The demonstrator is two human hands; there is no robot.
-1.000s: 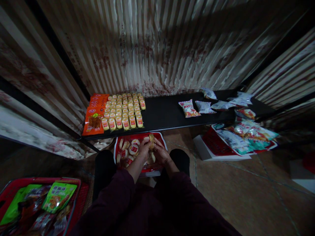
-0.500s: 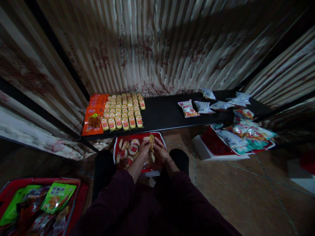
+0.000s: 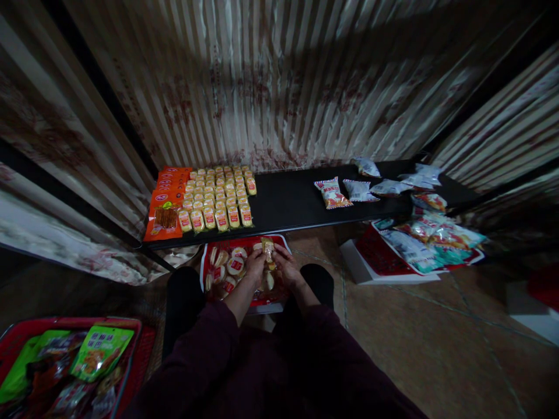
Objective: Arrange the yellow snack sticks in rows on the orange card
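Note:
Over a red basket [image 3: 204,265] between my knees, my left hand [image 3: 255,265] and my right hand [image 3: 286,266] hold one small yellow wrapped snack [image 3: 268,247] between their fingers. Round wrapped cakes with red labels [image 3: 235,266] lie in the basket to the left of my hands. On the black shelf [image 3: 283,201] just beyond, yellow wrapped snacks [image 3: 221,218] stand in close rows. Orange packets [image 3: 165,201] lie against the left side of those rows.
Striped chip bags [image 3: 333,192] lie on the shelf's right part. A second red basket [image 3: 379,250] full of bags stands below it at right. At lower left, another red basket [image 3: 138,349] holds a green pouch [image 3: 101,351] and other packets. Curtains [image 3: 279,87] hang behind the shelf.
The yellow snack has turned between my fingers and shows a broader face. Both hands remain over the basket. The whole view has shifted slightly.

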